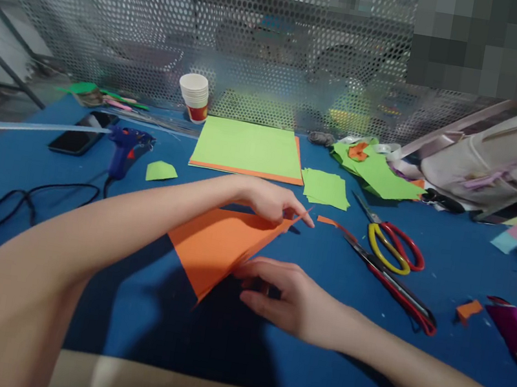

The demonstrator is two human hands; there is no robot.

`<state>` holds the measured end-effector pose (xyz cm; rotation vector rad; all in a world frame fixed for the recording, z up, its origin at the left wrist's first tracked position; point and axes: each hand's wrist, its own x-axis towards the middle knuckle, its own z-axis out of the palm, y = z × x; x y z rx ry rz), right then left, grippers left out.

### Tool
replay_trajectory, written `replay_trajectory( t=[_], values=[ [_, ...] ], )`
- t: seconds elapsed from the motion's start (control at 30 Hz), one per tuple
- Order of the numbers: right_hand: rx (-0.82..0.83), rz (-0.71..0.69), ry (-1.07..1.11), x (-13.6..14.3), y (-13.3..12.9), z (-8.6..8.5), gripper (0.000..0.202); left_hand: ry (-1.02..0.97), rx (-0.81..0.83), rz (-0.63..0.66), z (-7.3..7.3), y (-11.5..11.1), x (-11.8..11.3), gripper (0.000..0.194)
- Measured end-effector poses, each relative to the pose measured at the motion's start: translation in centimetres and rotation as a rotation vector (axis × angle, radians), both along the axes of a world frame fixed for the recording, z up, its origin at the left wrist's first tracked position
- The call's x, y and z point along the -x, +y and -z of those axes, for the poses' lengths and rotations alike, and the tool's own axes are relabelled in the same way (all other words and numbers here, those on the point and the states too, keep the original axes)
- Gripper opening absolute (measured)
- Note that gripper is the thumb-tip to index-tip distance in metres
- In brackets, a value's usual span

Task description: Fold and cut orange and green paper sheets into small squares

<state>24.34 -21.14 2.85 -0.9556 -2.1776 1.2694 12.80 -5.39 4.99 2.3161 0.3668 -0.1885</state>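
A sheet of orange paper [212,238] lies folded in front of me on the blue table, its slanting edge facing right and a sharp corner pointing toward me. My left hand [269,202] reaches across the top of it, fingers closed on its upper right corner with the index finger stretched out. At the slanting edge, the fingertips of my right hand [288,296] touch the paper. The thumb of that hand stays apart from the fingers, and the hand is loosely curled. Part of the sheet is hidden under my left forearm.
Green sheets [249,146], green squares [325,188] and stacked paper cups [194,97] stand behind. Scissors [390,244] and a red-and-black cutter [391,283] lie right. A blue glue gun [123,149] with its cord and a phone [82,133] are left. The blue table [332,375] ends near me.
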Motion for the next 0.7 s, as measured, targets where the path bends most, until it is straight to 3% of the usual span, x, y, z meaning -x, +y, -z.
replay_trajectory(
  t=[0.13, 0.23, 0.37, 0.47, 0.6, 0.7],
  values=[
    [-0.629, -0.042, -0.157, -2.0, 1.0, 1.6, 0.021, -0.049, 0.049, -0.054, 0.2, -1.0, 0.8, 0.074],
    [-0.854, -0.056, -0.254, -3.4, 1.9, 2.5, 0.023, -0.157, -0.088, -0.275, -0.7, -1.9, 3.3, 0.066],
    [-0.960, -0.099, -0.267, -4.2, 3.4, 3.2, 0.024, -0.216, -0.419, -0.608, -2.9, -4.7, 7.6, 0.051],
    [-0.986, -0.118, -0.241, -4.1, 4.5, 3.6, 0.025, -0.237, -0.455, -0.751, -3.6, -8.1, 10.3, 0.040],
    [-1.026, -0.122, -0.226, -3.5, 5.8, 4.1, 0.030, -0.129, -0.148, -0.919, -1.9, -12.3, 13.0, 0.058],
    [-1.021, -0.180, -0.283, -2.9, 6.6, 4.3, 0.035, -0.093, -0.134, -0.967, 0.5, -14.2, 14.4, 0.069]
  ],
)
